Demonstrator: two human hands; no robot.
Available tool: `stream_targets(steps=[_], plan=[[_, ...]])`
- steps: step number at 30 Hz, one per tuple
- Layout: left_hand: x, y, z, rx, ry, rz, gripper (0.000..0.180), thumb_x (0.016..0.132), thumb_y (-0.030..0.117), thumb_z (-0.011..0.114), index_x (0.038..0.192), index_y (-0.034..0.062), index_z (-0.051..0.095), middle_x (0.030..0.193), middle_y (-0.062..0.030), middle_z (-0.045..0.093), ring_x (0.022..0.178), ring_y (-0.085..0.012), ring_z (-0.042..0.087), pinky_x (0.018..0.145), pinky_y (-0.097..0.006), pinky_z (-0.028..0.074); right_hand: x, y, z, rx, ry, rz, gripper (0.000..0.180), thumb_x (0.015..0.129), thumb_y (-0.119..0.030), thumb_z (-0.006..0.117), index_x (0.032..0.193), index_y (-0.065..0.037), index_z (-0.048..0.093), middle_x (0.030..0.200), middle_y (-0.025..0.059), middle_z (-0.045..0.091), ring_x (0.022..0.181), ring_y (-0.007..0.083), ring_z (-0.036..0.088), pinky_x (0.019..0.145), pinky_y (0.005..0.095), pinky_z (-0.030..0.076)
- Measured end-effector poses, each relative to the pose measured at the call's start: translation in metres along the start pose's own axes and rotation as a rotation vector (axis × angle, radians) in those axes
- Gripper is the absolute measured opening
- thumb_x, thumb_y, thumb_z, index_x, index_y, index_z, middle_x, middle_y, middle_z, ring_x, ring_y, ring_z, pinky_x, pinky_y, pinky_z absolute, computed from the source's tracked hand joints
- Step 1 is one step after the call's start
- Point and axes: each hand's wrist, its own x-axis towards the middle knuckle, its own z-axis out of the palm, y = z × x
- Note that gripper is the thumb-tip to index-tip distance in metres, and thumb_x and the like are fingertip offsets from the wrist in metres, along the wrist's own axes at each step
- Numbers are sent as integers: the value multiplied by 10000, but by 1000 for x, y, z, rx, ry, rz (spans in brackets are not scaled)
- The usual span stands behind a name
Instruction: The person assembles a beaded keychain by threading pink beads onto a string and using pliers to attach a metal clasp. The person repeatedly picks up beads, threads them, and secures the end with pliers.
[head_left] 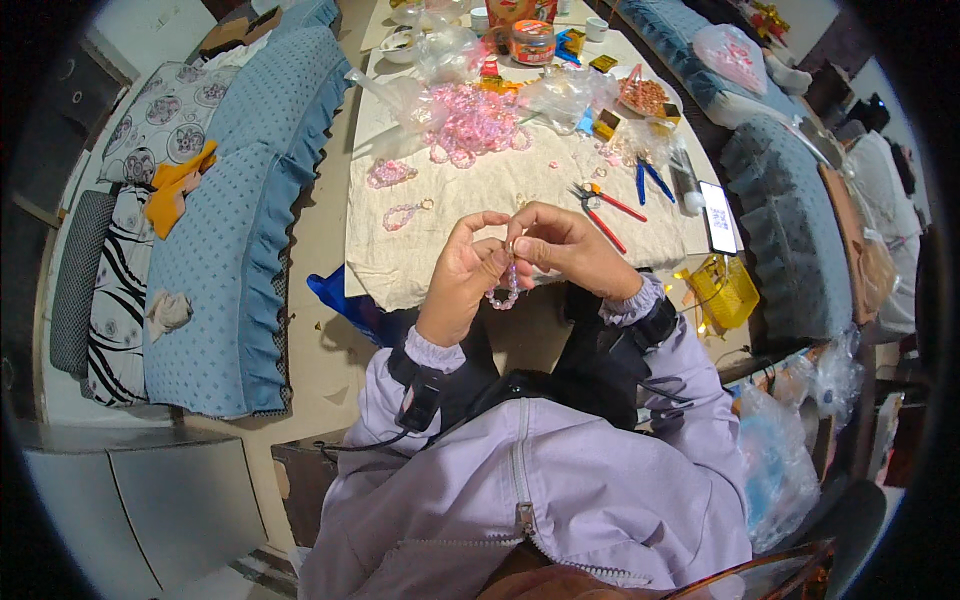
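Observation:
Between my two hands, just off the table's near edge, hangs a looped string of pale purple and pink beads (503, 297). My left hand (465, 275) pinches its upper end with thumb and fingertips. My right hand (565, 250) meets it there, its thumb and index finger closed on the same end; the exact join is hidden by the fingers. On the cloth ahead of my left hand lies a finished-looking bead loop with a gold ring (405, 214). Beyond it is a small pink bead bundle (390, 174), and farther back a large heap of pink bead strings (470, 120).
Right of my hands lie red-handled pliers (607, 218) and blue-handled pliers (654, 180). A phone (718, 217) rests at the table's right edge, above a yellow basket (725, 292). A bowl of copper-coloured bits (645, 94) and a jar (532, 42) stand farther back. Blue-covered sofas (240, 220) flank the table.

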Motion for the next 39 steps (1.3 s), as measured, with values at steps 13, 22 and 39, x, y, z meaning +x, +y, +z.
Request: stream_targets(steps=[13, 22, 39], plan=[[0, 4, 5, 83, 42, 63, 476, 888, -59, 672, 1327, -18, 493, 1196, -163, 667, 1105, -217, 656, 960, -307, 529, 11, -65, 15, -919, 369, -301, 157, 852, -180, 751, 880, -40, 683, 783, 93, 674, 674, 213, 624, 619, 340, 489], [1, 9, 1, 98, 50, 75, 474, 871, -101, 653, 1315, 7, 528, 1210, -123, 674, 1101, -180, 652, 973, -282, 502, 16, -83, 19, -948, 359, -335, 182, 883, -181, 754, 900, -11, 691, 784, 63, 690, 666, 119, 602, 604, 275, 477], [21, 51, -4, 622, 204, 405, 268, 937, 200, 685, 1153, 42, 697, 1127, -68, 724, 1049, -141, 639, 908, -287, 444, 26, -80, 11, -889, 402, -303, 244, 847, -219, 784, 833, 7, 692, 732, 113, 674, 640, 193, 631, 604, 315, 494]])
